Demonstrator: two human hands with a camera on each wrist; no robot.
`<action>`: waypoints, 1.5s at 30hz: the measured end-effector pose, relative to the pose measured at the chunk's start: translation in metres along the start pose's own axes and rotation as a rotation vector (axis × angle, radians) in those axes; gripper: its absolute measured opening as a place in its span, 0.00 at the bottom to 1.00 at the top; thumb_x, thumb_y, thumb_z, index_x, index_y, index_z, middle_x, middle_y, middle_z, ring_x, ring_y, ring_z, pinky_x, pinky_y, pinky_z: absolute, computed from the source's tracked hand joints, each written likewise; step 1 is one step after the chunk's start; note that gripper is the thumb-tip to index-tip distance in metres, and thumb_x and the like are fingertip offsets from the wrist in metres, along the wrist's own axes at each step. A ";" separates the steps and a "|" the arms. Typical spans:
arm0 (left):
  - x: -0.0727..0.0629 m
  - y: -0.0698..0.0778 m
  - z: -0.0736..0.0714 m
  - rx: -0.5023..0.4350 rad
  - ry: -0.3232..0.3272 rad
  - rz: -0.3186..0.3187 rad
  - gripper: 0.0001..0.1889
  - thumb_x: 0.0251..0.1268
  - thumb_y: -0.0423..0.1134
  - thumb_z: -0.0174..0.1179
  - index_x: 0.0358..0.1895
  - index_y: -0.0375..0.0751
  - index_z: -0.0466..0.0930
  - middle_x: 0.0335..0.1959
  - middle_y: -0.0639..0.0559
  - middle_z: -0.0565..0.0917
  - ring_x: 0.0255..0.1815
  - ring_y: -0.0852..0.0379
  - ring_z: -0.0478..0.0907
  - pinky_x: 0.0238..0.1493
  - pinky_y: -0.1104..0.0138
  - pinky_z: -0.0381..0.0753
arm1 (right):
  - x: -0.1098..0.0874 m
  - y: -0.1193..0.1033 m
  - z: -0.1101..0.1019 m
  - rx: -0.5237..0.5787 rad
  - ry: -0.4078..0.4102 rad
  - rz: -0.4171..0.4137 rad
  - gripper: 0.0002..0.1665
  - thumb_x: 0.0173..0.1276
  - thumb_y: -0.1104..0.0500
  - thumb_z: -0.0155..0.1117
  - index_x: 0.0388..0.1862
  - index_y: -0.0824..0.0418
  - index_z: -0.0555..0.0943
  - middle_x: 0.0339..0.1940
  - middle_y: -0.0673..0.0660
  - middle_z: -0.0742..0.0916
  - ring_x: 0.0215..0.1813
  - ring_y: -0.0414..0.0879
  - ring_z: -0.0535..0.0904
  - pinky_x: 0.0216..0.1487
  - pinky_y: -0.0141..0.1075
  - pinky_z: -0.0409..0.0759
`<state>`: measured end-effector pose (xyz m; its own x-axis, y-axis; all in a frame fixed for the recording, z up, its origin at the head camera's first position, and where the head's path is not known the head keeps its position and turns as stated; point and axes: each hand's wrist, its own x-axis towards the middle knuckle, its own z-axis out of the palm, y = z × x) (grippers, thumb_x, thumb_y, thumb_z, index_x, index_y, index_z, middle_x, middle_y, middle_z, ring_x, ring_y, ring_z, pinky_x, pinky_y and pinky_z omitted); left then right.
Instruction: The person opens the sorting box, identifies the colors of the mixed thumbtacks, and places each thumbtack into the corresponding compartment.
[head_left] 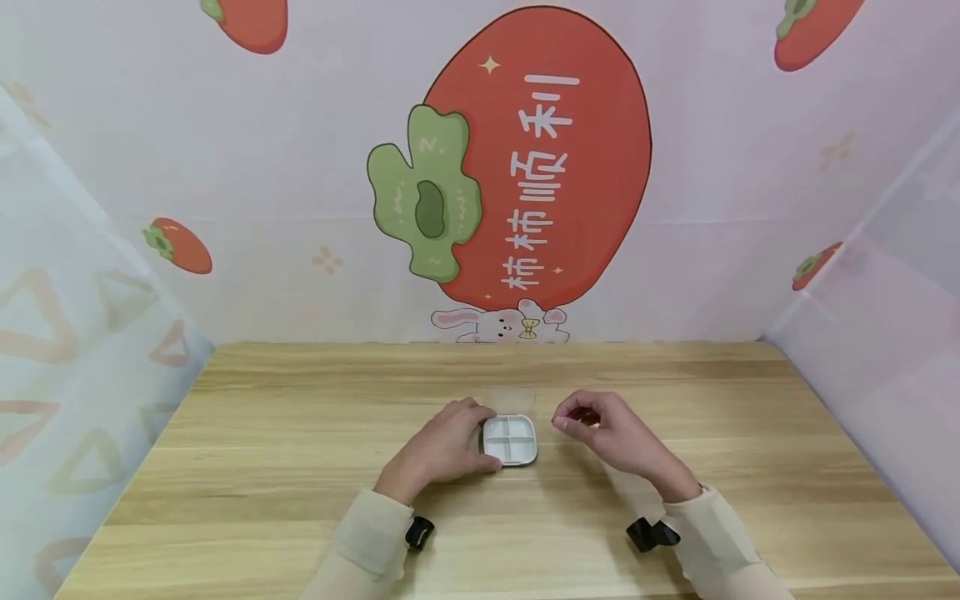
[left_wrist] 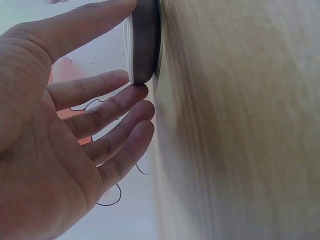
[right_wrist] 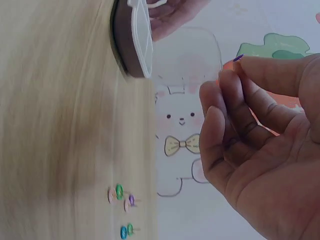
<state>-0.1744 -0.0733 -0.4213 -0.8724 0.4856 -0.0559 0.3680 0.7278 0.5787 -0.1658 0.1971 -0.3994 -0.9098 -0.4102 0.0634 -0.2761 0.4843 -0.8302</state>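
Observation:
A small square pill box (head_left: 510, 440) with four white compartments and a dark base sits on the table, its clear lid (head_left: 517, 398) swung open at the back. My left hand (head_left: 448, 443) holds the box from its left side, thumb at the near corner and index finger at the far one; the other fingers are spread beside it in the left wrist view. To the right of the box, my right hand (head_left: 611, 429) is raised above the table. Its thumb and index finger pinch a tiny purple thumbtack (right_wrist: 238, 58), mostly hidden by the fingertips. The compartments look bare.
Several thumbtacks (right_wrist: 119, 192) in pink, green, purple and blue lie loose on the wooden table (head_left: 300, 500), seen in the right wrist view. A printed cloth (head_left: 300, 167) with persimmons and a rabbit hangs behind the table, and cloth walls flank both sides.

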 end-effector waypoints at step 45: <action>-0.001 0.001 0.003 0.030 0.002 -0.003 0.35 0.54 0.50 0.77 0.63 0.35 0.78 0.58 0.46 0.79 0.58 0.50 0.74 0.63 0.53 0.75 | 0.011 -0.007 0.038 -0.455 0.022 -0.140 0.04 0.64 0.64 0.74 0.33 0.55 0.86 0.31 0.41 0.82 0.35 0.36 0.77 0.39 0.34 0.80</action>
<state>-0.1724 -0.0715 -0.4226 -0.8742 0.4825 -0.0554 0.3753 0.7435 0.5536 -0.1624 0.1600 -0.4136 -0.8590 -0.4816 0.1736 -0.5000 0.7167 -0.4862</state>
